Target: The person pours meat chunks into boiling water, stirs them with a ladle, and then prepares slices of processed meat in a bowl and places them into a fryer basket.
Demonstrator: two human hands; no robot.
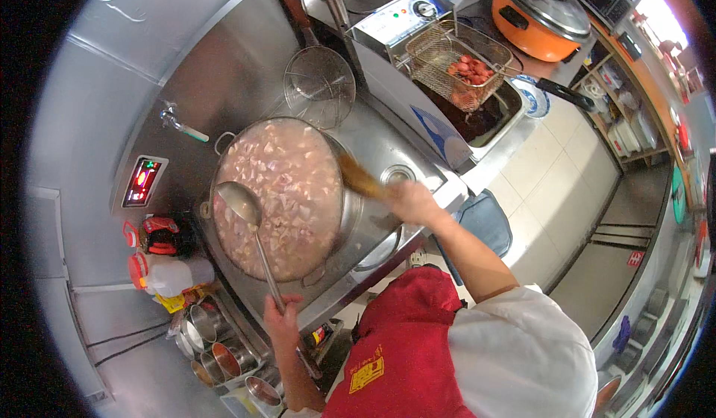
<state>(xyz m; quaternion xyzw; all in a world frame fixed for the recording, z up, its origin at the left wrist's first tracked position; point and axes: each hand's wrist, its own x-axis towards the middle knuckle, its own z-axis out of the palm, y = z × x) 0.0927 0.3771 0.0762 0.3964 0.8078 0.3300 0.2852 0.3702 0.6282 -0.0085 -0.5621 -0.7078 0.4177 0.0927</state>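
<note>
A large round metal pan holds pale chopped pieces in cloudy, steaming liquid. My left hand grips the long handle of a metal ladle, whose bowl is over the pan's left part. On the other side, my right hand is closed around a brownish-yellow tool, blurred, its far end beside the pan's right rim. Whether that tool is a brush or a wooden paddle I cannot tell. Behind the pan, a round wire strainer leans on the metal backsplash.
A deep fryer at upper right has a wire basket with reddish pieces. Beyond stands an orange electric pot. A tap and lit control panel are on the wall. Bottles and metal containers line the left side.
</note>
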